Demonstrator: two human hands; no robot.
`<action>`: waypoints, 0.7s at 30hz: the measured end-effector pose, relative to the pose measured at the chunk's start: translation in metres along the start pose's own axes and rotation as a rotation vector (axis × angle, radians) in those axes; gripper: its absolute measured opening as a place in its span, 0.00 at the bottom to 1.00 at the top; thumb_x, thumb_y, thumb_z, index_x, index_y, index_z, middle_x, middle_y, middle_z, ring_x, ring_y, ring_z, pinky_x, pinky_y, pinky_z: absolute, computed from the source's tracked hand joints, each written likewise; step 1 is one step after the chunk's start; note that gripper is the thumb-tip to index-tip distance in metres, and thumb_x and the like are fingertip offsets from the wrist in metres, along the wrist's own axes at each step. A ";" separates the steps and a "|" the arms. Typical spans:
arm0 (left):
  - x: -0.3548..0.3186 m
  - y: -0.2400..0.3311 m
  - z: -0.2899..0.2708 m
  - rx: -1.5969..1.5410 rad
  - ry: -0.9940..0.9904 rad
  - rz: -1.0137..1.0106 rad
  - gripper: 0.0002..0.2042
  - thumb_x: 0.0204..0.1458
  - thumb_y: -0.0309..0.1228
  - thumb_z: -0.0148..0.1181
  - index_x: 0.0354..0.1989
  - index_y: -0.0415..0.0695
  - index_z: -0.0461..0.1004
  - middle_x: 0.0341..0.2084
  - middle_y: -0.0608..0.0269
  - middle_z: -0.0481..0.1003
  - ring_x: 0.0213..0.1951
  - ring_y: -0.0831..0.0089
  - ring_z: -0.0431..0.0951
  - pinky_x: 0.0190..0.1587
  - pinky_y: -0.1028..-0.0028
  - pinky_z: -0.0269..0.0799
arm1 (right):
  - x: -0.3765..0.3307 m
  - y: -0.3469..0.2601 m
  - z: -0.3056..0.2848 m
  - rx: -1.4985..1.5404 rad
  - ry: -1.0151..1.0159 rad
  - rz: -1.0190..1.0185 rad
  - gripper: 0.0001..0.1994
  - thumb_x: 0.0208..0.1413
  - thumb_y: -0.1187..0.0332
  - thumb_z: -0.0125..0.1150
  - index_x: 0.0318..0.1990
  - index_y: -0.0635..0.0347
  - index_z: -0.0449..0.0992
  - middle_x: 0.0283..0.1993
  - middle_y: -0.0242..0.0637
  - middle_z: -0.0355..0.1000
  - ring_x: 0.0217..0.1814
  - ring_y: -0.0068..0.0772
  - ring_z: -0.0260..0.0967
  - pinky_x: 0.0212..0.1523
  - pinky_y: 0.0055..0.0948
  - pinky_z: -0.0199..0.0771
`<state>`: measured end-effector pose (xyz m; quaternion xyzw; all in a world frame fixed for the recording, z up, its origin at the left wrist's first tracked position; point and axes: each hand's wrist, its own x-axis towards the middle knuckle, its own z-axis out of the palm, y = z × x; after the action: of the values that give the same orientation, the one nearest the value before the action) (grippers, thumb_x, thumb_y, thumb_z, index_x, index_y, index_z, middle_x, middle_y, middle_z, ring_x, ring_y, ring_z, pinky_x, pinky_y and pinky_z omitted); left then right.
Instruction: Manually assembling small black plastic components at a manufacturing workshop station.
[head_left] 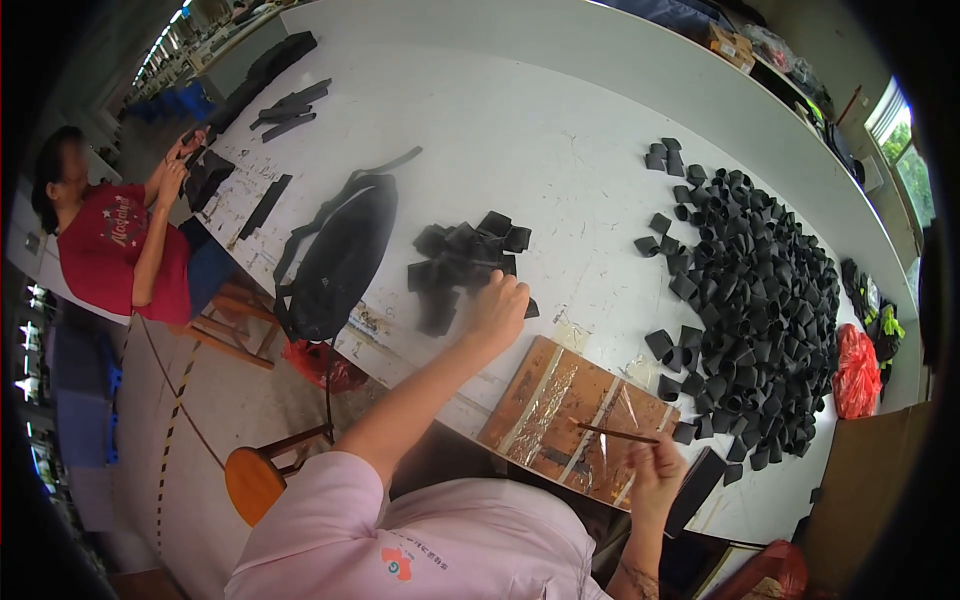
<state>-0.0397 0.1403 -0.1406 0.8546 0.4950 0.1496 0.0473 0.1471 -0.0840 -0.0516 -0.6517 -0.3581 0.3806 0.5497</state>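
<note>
- White tabletop (500,130): open room beyond the loose black pieces (455,245).
- Left hand (500,305): fingers bent, touching those pieces — any grip cannot be told.
- Right hand (656,472): closed on a thin brown stick (618,433), over the brown board (577,398) at the near edge.
- Red bag (856,372): beside the heaped black loops (755,290) — contents hidden.

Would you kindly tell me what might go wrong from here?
The black bag lies near the edge of the table, so it might slide off. The left hand is at loosely piled black pieces, which could scatter. The thin brown stick in the right hand might slip.
</note>
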 end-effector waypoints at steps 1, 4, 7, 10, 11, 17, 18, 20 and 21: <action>-0.009 0.002 -0.001 -0.001 -0.010 0.003 0.03 0.36 0.21 0.54 0.22 0.38 0.70 0.29 0.55 0.69 0.36 0.60 0.67 0.32 0.69 0.68 | -0.011 0.004 0.008 -0.076 -0.116 0.021 0.07 0.53 0.70 0.53 0.28 0.66 0.71 0.21 0.28 0.65 0.20 0.16 0.60 0.22 0.16 0.61; -0.035 0.026 -0.019 -0.398 0.267 -0.083 0.03 0.37 0.21 0.55 0.21 0.40 0.68 0.22 0.59 0.67 0.33 0.59 0.67 0.33 0.63 0.63 | -0.022 -0.003 0.029 -0.305 -0.353 -0.086 0.05 0.49 0.73 0.56 0.30 0.66 0.72 0.21 0.34 0.67 0.22 0.23 0.64 0.23 0.22 0.64; -0.067 0.053 -0.058 -0.879 0.051 -0.371 0.04 0.40 0.20 0.58 0.23 0.38 0.68 0.23 0.64 0.71 0.25 0.77 0.71 0.26 0.78 0.65 | -0.016 -0.012 0.047 -0.352 -0.290 -0.136 0.06 0.46 0.75 0.57 0.32 0.66 0.73 0.23 0.39 0.68 0.22 0.27 0.66 0.25 0.24 0.66; -0.090 0.070 -0.081 -1.403 -0.233 -0.539 0.05 0.42 0.20 0.57 0.26 0.39 0.68 0.24 0.66 0.72 0.23 0.85 0.69 0.24 0.83 0.64 | -0.015 -0.007 0.062 -0.234 -0.125 -0.139 0.07 0.48 0.73 0.56 0.35 0.67 0.72 0.27 0.40 0.70 0.25 0.27 0.68 0.27 0.22 0.67; -0.097 0.077 -0.085 -1.411 -0.251 -0.538 0.05 0.42 0.20 0.57 0.26 0.39 0.68 0.24 0.66 0.72 0.23 0.85 0.69 0.24 0.83 0.64 | -0.017 -0.007 0.066 -0.099 -0.051 -0.093 0.08 0.49 0.73 0.56 0.35 0.68 0.71 0.29 0.39 0.71 0.26 0.26 0.69 0.28 0.21 0.68; -0.116 0.101 -0.105 -2.276 -0.618 -0.606 0.13 0.45 0.28 0.54 0.39 0.39 0.66 0.27 0.62 0.72 0.26 0.77 0.70 0.28 0.79 0.65 | -0.017 -0.007 0.042 0.703 -0.190 0.364 0.06 0.52 0.71 0.53 0.33 0.65 0.71 0.30 0.35 0.72 0.27 0.22 0.69 0.29 0.21 0.71; -0.117 0.101 -0.102 -2.293 -0.651 -0.615 0.15 0.47 0.32 0.53 0.41 0.38 0.66 0.27 0.60 0.72 0.25 0.75 0.70 0.28 0.77 0.64 | -0.015 -0.003 0.036 0.777 -0.217 0.416 0.06 0.53 0.71 0.53 0.31 0.65 0.71 0.29 0.34 0.71 0.25 0.21 0.68 0.28 0.20 0.70; -0.116 0.099 -0.097 -2.249 -0.685 -0.580 0.14 0.47 0.31 0.53 0.40 0.38 0.67 0.27 0.60 0.72 0.25 0.75 0.70 0.27 0.78 0.64 | -0.015 -0.003 0.031 0.855 -0.219 0.483 0.06 0.52 0.69 0.53 0.29 0.63 0.71 0.25 0.32 0.70 0.21 0.20 0.64 0.25 0.18 0.66; -0.115 0.099 -0.095 -2.202 -0.714 -0.547 0.13 0.46 0.31 0.53 0.40 0.39 0.68 0.26 0.60 0.73 0.25 0.76 0.70 0.27 0.79 0.63 | -0.015 -0.002 0.030 0.856 -0.219 0.481 0.06 0.52 0.69 0.53 0.29 0.63 0.71 0.25 0.32 0.70 0.21 0.20 0.64 0.25 0.18 0.66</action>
<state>-0.0398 -0.0148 -0.0512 0.2134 0.2250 0.2330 0.9217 0.1137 -0.0843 -0.0515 -0.3884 -0.0650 0.6754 0.6235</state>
